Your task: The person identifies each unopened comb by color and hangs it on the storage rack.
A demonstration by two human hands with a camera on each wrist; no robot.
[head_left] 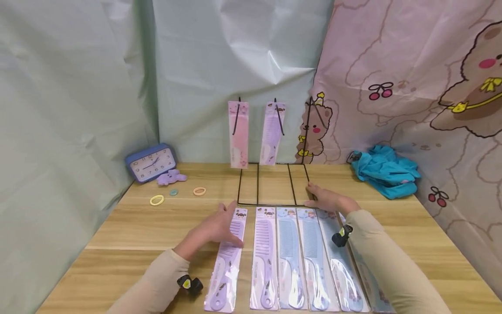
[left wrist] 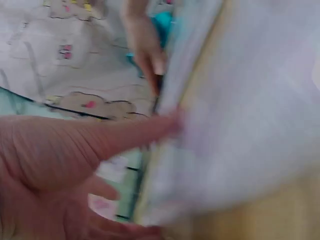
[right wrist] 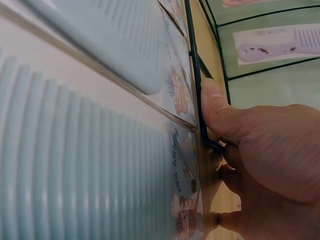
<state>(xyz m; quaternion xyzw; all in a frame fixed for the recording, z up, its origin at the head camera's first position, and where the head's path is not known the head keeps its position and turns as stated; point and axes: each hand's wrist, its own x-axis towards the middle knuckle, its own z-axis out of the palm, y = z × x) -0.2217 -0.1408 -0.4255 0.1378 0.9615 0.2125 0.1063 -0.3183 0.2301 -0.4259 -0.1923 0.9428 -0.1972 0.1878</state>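
Left hand rests on the leftmost purple comb packet near the table's front edge — fingers extended, thumb across it. Right hand grips the black wire rack's front right corner — thumb on the wire, fingers curled.

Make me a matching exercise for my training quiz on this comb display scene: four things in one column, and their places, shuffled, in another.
Things:
1. pink comb
2. blue clock
3. teal cloth
4. left hand

Places:
A. back right of the table
B. on the leftmost purple comb lying on the table
C. hanging on the wire rack
D. back left of the table, by the wall

Pairs: 1-C, 2-D, 3-A, 4-B
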